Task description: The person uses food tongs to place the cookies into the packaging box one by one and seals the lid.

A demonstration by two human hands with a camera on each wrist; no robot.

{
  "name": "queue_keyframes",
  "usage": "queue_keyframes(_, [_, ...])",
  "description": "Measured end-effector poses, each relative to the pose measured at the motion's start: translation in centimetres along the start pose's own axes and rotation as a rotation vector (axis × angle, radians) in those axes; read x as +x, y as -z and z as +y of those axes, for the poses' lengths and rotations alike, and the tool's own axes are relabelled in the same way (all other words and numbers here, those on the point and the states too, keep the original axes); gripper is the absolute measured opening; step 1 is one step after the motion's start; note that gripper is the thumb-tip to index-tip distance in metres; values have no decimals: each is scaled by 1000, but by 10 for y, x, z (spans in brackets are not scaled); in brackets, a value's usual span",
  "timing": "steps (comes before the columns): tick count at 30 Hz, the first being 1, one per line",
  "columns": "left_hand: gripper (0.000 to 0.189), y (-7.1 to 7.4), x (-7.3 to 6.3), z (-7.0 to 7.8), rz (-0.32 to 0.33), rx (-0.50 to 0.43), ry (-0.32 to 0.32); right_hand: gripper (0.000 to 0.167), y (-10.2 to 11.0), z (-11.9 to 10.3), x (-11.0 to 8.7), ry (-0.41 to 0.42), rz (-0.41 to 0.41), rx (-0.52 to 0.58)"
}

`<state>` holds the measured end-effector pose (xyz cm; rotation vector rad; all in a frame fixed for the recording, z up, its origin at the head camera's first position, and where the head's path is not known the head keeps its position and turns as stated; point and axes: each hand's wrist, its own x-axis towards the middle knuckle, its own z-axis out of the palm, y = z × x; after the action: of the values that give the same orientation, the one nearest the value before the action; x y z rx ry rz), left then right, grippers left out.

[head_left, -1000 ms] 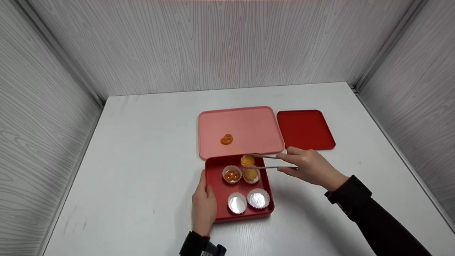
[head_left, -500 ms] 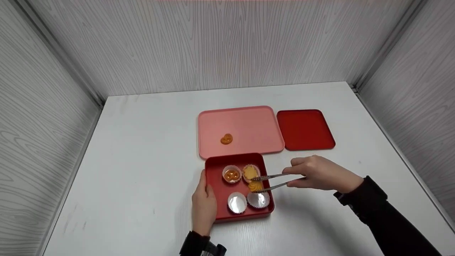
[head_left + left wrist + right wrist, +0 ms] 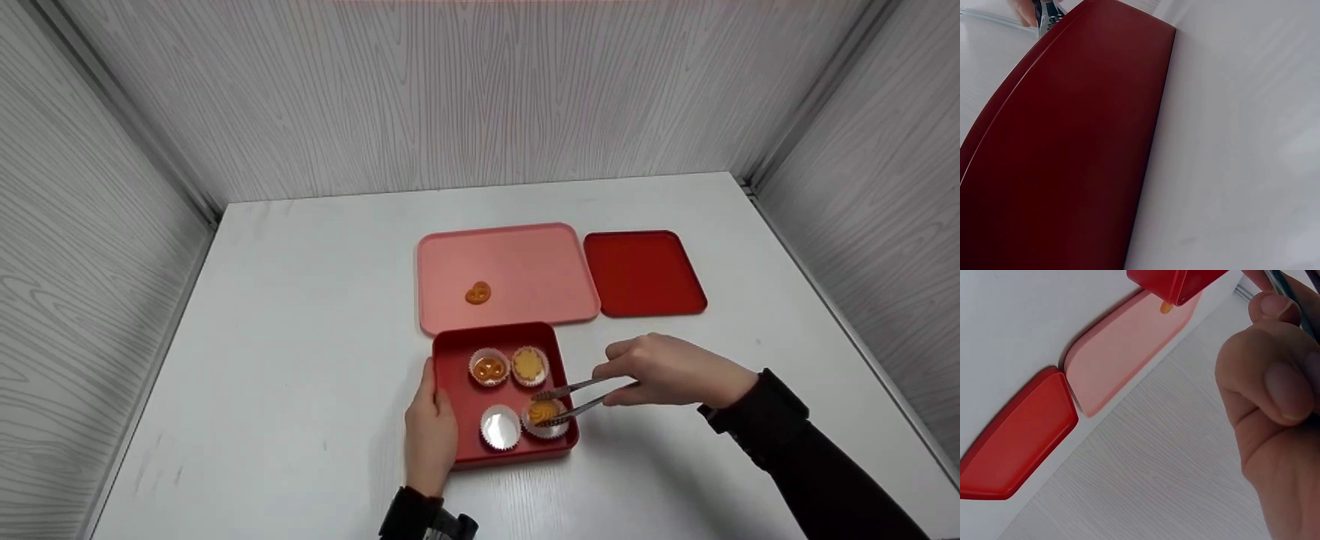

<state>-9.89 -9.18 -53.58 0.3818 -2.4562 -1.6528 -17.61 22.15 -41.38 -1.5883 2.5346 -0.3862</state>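
Note:
My left hand grips the left wall of a square red box; in the left wrist view the box's outer side fills much of the picture. My right hand holds metal tongs, its curled fingers large in the right wrist view. Between the tong tips sits a yellow swirl cookie, in the front right paper cup. Behind it, another cup holds a pale flower-shaped cookie. A pretzel-shaped cookie lies in the back left cup. The front left cup shows a bare shiny bottom.
Right behind the box lies a pink tray with one pretzel-shaped cookie on it. A flat red tray or lid touches the pink tray's right side. Wood-grain panels stand around the white table.
My right hand has brought the swirl cookie in the tongs from the box's back right forward into the front right cup. The tong tips now stand slightly wider. My left hand stays put.

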Motion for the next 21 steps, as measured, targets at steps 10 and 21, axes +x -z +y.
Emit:
queue_keyframes(10, [55,0,-1,1,3,9,4,20,-1,-5,4,-45,-24,-39])
queue_keyframes(21, [55,0,-1,2,8,6,2,22,2,-6,5,-81,-31,-25])
